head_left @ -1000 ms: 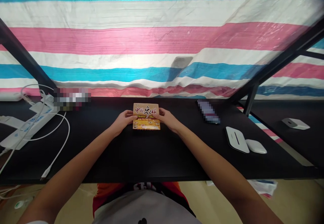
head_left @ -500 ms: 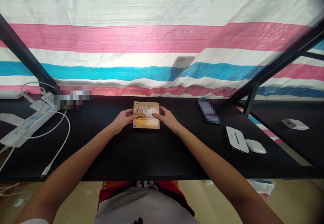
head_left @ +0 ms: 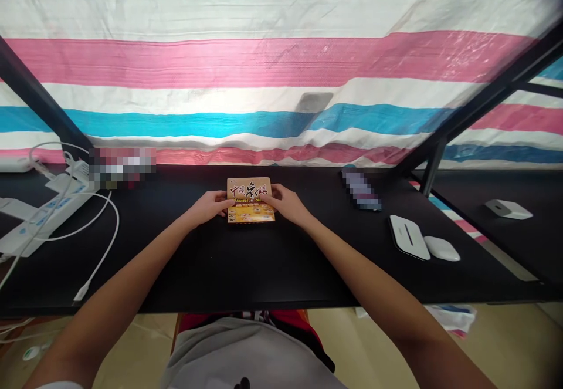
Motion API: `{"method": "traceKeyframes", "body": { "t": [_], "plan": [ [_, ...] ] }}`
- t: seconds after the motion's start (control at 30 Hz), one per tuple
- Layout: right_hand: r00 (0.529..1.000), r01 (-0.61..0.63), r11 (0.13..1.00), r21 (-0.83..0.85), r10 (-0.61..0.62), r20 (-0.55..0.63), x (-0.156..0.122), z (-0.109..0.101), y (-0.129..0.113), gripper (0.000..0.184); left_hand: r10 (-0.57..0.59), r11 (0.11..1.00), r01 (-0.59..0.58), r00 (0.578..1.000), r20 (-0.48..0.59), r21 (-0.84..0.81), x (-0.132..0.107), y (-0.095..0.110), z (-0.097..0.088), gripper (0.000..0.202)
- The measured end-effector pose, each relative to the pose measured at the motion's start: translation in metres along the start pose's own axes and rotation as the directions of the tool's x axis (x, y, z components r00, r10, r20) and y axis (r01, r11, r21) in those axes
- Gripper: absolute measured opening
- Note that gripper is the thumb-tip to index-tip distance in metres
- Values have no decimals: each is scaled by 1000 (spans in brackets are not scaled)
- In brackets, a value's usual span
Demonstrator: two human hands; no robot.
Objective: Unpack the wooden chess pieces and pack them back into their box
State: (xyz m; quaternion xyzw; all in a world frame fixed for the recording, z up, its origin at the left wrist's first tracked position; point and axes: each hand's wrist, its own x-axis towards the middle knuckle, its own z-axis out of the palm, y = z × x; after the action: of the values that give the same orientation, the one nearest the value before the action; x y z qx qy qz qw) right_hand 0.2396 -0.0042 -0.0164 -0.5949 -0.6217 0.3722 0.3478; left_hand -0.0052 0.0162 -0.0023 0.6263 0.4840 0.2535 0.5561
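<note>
A flat yellow-brown Chinese chess box (head_left: 250,199) lies on the black table (head_left: 246,266), near its far middle. My left hand (head_left: 206,206) grips the box's left edge with curled fingers. My right hand (head_left: 285,203) grips its right edge the same way, thumb on the lid. Both forearms reach in from the near edge.
White power strips (head_left: 39,216) and loose white cables (head_left: 94,242) lie at the left. Two white devices (head_left: 422,241) and a dark blurred object (head_left: 360,189) sit at the right. A second black table with a white box (head_left: 508,208) stands far right. A striped tarp hangs behind.
The view shifted slightly; the box and both hands kept the same hold and place on the table.
</note>
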Motion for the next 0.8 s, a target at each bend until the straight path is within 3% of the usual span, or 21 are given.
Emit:
{"method": "traceKeyframes", "body": {
  "t": [0.2, 0.47, 0.8],
  "plan": [
    [999, -17, 1000, 18, 17, 38, -1, -1, -4, 44, 20, 980, -9, 998, -58, 199, -2, -1, -1, 47],
    [997, 12, 1000, 26, -14, 82, -2, -5, -5, 41, 37, 965, -10, 994, -99, 264, -4, 2, 2, 41],
    [995, 15, 997, 72, -22, 98, 2, -6, 1, 47, 111, 961, -78, 988, -111, 265, -3, -2, 3, 50]
  ]
}}
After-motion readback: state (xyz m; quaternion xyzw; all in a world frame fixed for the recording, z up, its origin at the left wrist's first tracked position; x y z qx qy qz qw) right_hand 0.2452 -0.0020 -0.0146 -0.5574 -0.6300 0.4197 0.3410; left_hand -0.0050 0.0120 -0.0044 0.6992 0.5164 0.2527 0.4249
